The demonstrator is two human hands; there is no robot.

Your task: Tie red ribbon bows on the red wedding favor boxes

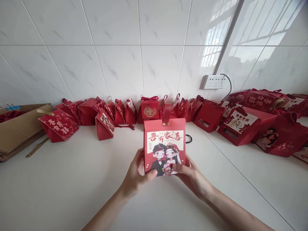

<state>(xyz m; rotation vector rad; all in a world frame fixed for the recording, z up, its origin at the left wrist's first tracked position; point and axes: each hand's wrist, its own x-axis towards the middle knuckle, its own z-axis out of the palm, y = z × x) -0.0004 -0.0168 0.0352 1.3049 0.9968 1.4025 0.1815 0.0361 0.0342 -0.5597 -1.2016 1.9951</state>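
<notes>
A red gift box (165, 126) with a ribbon loop on top is held upright in front of me. Its front carries a cartoon bride and groom under red Chinese characters. My left hand (137, 175) grips the lower left side, its thumb across the front. On the lower right, my right hand (190, 175) grips it the same way, thumb over the printed bouquet. The fingers of both hands are mostly hidden behind the box. Beyond it stands another red box (149, 110) with a bow and a gold round emblem.
Red gift boxes line the white tabletop (96, 179) along the tiled wall, with more grouped at right, including a windowed box (238, 126). A cardboard carton (24, 134) stands at far left. A power strip (213, 82) with a black cable is on the wall.
</notes>
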